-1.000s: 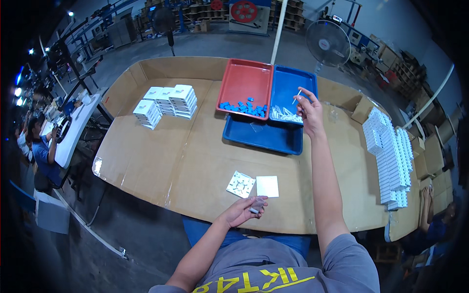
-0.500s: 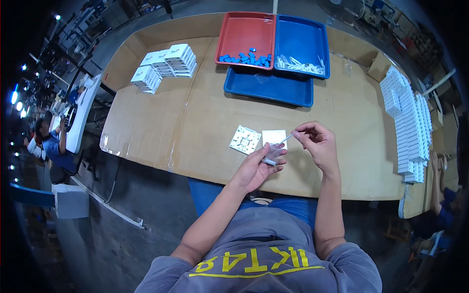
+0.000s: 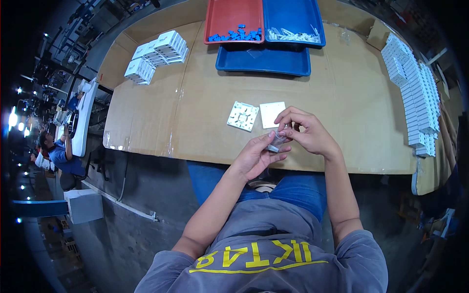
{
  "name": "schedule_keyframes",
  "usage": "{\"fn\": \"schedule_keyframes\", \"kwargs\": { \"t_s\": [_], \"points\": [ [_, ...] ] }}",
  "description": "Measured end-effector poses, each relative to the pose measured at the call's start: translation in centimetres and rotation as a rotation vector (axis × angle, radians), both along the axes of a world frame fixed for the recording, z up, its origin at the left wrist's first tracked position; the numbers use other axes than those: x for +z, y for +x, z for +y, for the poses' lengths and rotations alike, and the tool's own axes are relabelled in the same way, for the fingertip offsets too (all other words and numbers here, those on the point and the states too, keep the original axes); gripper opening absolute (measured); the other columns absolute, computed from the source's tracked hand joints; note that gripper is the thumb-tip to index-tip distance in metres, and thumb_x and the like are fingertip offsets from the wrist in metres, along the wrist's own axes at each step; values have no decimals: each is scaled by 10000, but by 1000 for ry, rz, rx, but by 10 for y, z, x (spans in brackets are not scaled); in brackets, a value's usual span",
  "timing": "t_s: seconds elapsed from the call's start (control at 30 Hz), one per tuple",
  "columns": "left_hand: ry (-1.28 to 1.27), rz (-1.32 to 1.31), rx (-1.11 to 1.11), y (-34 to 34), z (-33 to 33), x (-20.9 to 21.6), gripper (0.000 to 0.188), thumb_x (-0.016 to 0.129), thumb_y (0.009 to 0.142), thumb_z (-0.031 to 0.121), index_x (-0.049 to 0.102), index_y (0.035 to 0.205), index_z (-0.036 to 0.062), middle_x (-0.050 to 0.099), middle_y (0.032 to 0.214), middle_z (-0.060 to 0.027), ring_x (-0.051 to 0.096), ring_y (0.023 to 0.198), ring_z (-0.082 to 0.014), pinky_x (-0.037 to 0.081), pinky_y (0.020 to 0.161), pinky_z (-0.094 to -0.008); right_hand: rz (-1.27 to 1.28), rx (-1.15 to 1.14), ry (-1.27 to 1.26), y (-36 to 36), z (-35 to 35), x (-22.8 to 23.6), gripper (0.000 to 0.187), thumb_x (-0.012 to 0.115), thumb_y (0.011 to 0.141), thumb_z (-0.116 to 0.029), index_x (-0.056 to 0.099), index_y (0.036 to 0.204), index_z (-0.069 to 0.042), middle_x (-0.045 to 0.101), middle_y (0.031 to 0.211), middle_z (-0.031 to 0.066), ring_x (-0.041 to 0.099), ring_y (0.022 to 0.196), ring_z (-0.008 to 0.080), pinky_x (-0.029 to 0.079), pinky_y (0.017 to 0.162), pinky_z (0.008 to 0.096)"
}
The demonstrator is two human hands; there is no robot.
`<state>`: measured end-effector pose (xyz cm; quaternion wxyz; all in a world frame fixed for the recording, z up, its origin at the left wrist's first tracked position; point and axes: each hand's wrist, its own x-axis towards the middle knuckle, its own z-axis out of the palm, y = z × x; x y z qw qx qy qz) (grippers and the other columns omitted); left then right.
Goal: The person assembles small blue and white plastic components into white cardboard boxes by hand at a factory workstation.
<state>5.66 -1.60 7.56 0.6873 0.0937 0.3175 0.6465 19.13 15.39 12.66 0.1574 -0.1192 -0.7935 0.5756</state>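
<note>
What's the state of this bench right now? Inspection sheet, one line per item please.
Surface: cardboard-covered table, worn near edge.
Job's things: small clear part held between both hands at the table's near edge; two white square plates flat just beyond the hands, one showing its ribbed inner side, one plain.
Clutter: red tray with blue pieces, blue tray with pale pieces, a lower blue tray in front; white stacks far left; white rows on the right.
Grippers: left hand pinches the part; right hand fingers touch it from above.
Cables: nothing seen.
Surroundings: another person seated at a bench far left; dark floor.
</note>
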Motion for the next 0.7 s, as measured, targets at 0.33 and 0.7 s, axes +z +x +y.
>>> {"fn": "schedule_keyframes", "kwargs": {
  "t_s": [0.33, 0.7],
  "points": [
    [-25, 82, -17, 0, -39, -4, 432, 566, 1095, 375, 639, 1302, 3, 701, 1228, -119, 697, 1148, -260, 582, 975, -398, -68, 88, 45, 8, -36, -1, 65, 728, 894, -21, 711, 955, -6, 720, 1175, 74, 663, 988, 179, 509, 825, 313],
    [77, 781, 194, 14, -99, -6, 392, 583, 1101, 287, 717, 1210, -65, 779, 1034, -114, 741, 960, -152, 571, 881, -284, -169, 152, 105, 12, -80, 12, 173, 802, 904, -152, 751, 1009, -24, 748, 941, 46, 689, 873, 130, 545, 768, 294]
  ]
}}
